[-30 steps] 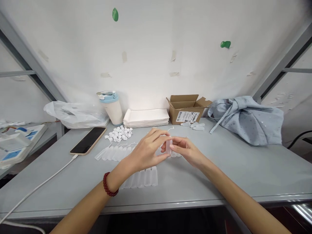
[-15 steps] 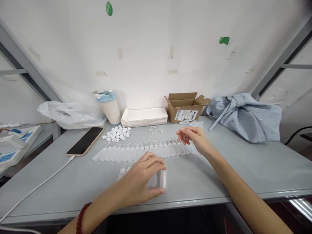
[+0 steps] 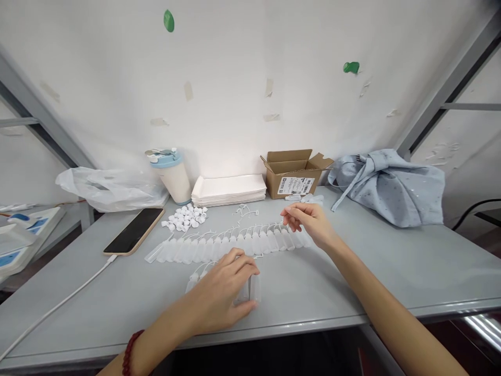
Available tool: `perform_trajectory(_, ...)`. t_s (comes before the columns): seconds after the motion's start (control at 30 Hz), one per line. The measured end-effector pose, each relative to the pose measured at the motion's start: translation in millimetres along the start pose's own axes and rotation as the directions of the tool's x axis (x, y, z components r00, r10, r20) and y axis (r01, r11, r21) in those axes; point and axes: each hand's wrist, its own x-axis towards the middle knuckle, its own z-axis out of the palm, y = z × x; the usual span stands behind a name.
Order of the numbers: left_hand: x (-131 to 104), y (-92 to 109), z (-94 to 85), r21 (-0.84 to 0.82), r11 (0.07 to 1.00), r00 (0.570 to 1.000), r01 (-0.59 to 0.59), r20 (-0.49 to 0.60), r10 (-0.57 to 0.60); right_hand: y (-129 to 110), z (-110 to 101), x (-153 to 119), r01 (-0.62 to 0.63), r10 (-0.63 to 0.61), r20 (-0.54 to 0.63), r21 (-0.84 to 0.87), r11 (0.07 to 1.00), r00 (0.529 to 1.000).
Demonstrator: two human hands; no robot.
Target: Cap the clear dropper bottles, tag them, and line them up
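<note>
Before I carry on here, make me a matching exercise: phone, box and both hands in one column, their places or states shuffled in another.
Column one
1. Phone
2. Box
3. Left hand
4. Right hand

Column two
A. At the near row, fingertips and thumb at opposite ends of a bottle
B. Flaps open, white label on its front
C. By the right end of the far row
D. Joined to a white cable

Right pairs: 1-D, 2-B, 3-A, 4-C
</note>
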Motion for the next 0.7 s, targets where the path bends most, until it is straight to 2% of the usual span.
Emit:
perform_trajectory(0.23,-2.1,-1.4,0.0,0.047,0.999,1.0,-0.002,0.001,0.002,0.8,0.8,0.4,0.003,-0.003,0.006,-0.016,1.0,1.0)
perform_trajectory(0.43,-1.0,-0.1,-0.1,0.028,0.999,0.999,0.02,0.034,-0.021,0.5,2.1,0.9,0.004,-0.004,0.002,-0.022,1.0,1.0)
perform_trajectory(0.7,1.1,-0.9,1.6,0.039,0.999,0.999,0.031,0.025,-0.032,0.8,1.6,0.7,0.012,-0.012,0.0,-0.025,1.0,1.0)
